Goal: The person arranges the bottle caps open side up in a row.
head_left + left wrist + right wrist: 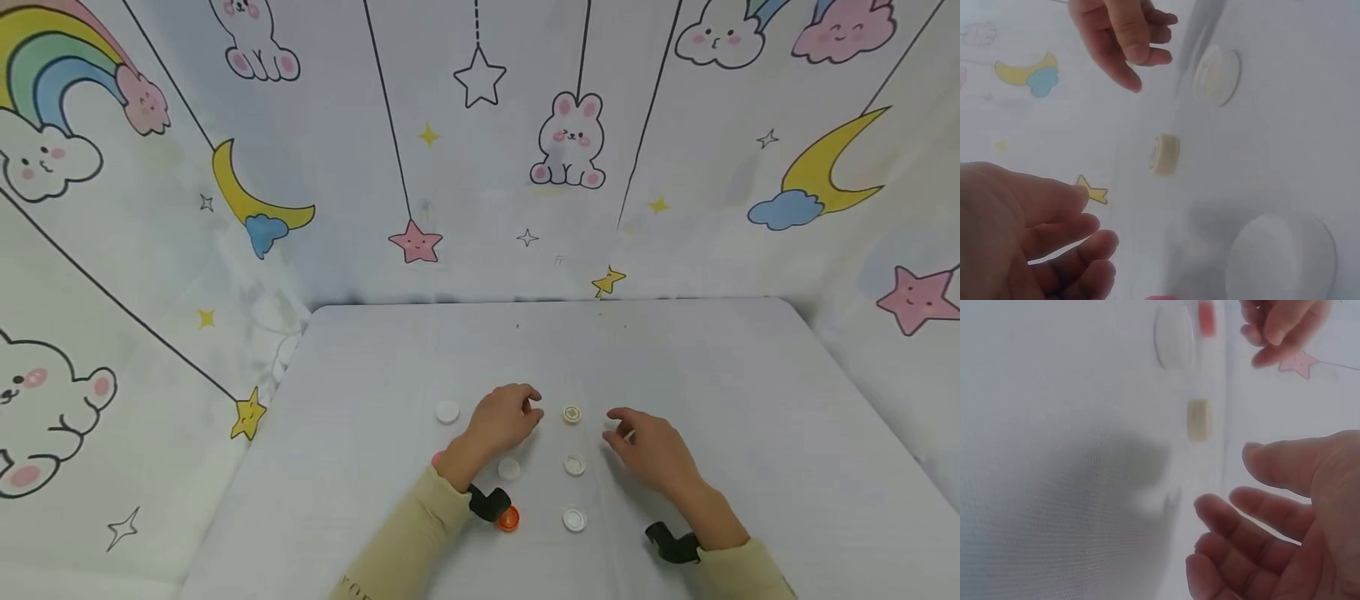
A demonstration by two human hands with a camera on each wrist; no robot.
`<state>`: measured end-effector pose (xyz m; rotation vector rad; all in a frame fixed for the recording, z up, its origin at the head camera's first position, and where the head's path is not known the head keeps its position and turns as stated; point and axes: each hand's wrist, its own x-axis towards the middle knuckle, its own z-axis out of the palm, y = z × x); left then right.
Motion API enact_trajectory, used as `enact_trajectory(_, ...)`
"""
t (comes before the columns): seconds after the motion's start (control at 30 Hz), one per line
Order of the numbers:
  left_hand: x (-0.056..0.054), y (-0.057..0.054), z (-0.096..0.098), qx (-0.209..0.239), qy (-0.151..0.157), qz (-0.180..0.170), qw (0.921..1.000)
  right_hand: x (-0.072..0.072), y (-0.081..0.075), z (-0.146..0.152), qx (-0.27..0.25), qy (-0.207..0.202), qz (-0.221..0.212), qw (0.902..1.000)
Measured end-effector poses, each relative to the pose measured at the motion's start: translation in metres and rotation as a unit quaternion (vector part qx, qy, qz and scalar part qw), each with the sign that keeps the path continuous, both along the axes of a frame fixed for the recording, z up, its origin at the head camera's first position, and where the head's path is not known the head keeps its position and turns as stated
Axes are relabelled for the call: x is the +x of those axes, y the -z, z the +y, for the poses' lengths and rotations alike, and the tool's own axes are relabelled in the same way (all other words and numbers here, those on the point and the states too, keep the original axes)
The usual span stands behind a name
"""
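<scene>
Several round bottle caps lie on the white table. In the head view my left hand [501,419] hovers just left of the cream cap [572,414], its fingers loosely bent around nothing. My right hand [657,454] is held on that cap's other side, thumb and fingers apart, also holding nothing. Below the cream cap in the column are two white caps, a middle one [574,465] and a nearer one [574,520]. A translucent white cap [509,468] and an orange cap [508,519] lie beside the left wrist. A pink cap [438,457] is mostly hidden by the left forearm.
Another white cap [447,412] lies to the left of the left hand. Black wrist straps with cameras sit on both wrists. A white cloth [487,192] printed with stars, moons and animals hangs behind the table [360,358] and along its sides.
</scene>
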<state>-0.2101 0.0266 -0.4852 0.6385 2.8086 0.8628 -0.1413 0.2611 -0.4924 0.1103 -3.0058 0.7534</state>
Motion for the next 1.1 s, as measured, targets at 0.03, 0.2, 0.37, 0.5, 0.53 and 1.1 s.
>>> enact_trajectory(0.03,-0.001,0.001,0.002,-0.002,0.000,-0.003,1.0000,-0.002,0.001,0.001,-0.002,-0.001,0.001,1.0000)
enact_trajectory(0.2,-0.004,0.006,0.013,-0.034,0.007,-0.003,0.9994,-0.011,0.009,-0.003,-0.006,-0.010,-0.015,0.9998)
enact_trajectory(0.37,-0.006,0.011,0.027,-0.053,0.024,0.007,0.9983,-0.018,0.012,-0.011,-0.006,-0.019,-0.019,0.9996)
enact_trajectory(0.5,-0.008,0.013,0.035,-0.075,0.030,0.020,0.9965,-0.024,0.017,-0.016,-0.005,-0.026,-0.013,0.9996)
enact_trajectory(0.53,-0.008,0.014,0.036,-0.079,0.031,0.020,0.9962,-0.026,0.018,-0.017,-0.006,-0.027,-0.010,0.9996)
enact_trajectory(1.1,-0.008,0.032,0.060,-0.129,0.035,0.101,0.9859,-0.041,0.026,-0.025,-0.006,-0.030,0.009,0.9995)
